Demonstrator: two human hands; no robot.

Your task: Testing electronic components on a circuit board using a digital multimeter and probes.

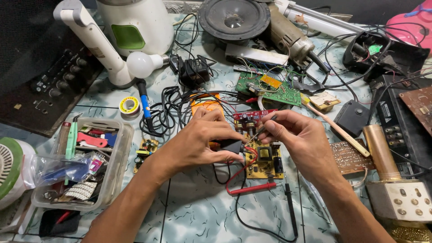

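The left hand (198, 144) is curled around a small black component (231, 146), pinching it between thumb and fingers just above the left edge of a yellow circuit board (264, 158) that lies near the middle of the table (198, 211). The right hand (297, 135) is closed in a pen-like grip on a thin dark tool (265, 125), whose tip points down and left toward the black component; the tip seems to touch it, though the fingers hide the exact contact. A small red circuit board (254, 115) sits just beyond the fingertips, and an orange multimeter (204, 104) shows behind the left hand.

A red test probe (252, 189) lies on the table just near of the yellow board, its red lead looping up toward the hands, with a black probe (290, 207) beside it to the right. Farther off is a green circuit board (270, 87) tangled with coloured wires. On the left stand a clear plastic box (114, 175) of small tools, a roll of solder (129, 105) and a white light bulb (141, 64). At the far edge rests a round speaker (234, 18), and at the right a gold microphone (382, 153).
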